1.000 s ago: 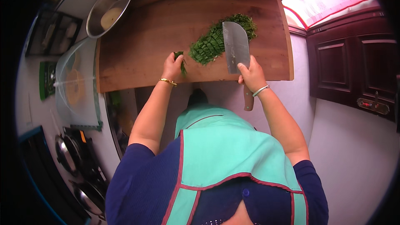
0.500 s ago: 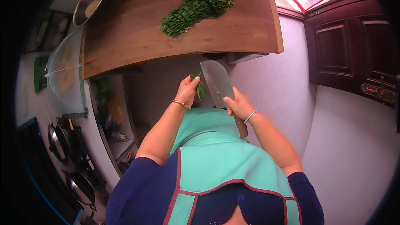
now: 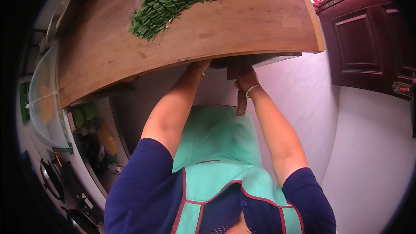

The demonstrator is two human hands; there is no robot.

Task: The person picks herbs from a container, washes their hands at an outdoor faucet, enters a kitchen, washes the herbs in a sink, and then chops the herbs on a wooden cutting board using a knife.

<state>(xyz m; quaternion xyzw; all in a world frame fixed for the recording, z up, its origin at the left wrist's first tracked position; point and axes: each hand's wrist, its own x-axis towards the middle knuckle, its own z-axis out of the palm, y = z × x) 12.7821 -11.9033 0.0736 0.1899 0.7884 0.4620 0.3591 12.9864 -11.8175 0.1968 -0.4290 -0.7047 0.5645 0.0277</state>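
In my right hand (image 3: 247,79) is a broad-bladed cleaver (image 3: 241,102). Its wooden handle points down toward my apron, and its blade goes into the shadow beneath the front edge of the wooden board (image 3: 242,28). My left hand (image 3: 202,65) reaches under that same edge. Its fingers are hidden, so whether it still holds any greens cannot be made out. On the board lies a long heap of chopped green leaves (image 3: 173,3), cut into short pieces.
A mesh food cover (image 3: 45,99) stands at the left beside the board. Below it are shelves with a green item (image 3: 84,115) and several pans (image 3: 52,180). A dark wooden door (image 3: 368,39) is at the right. A dark round shape sits under the board's edge.
Both hands have moved forward, from in front of the board to beneath its edge. The cleaver went along in the right hand. The greens in the left hand are out of sight. The view has shifted.
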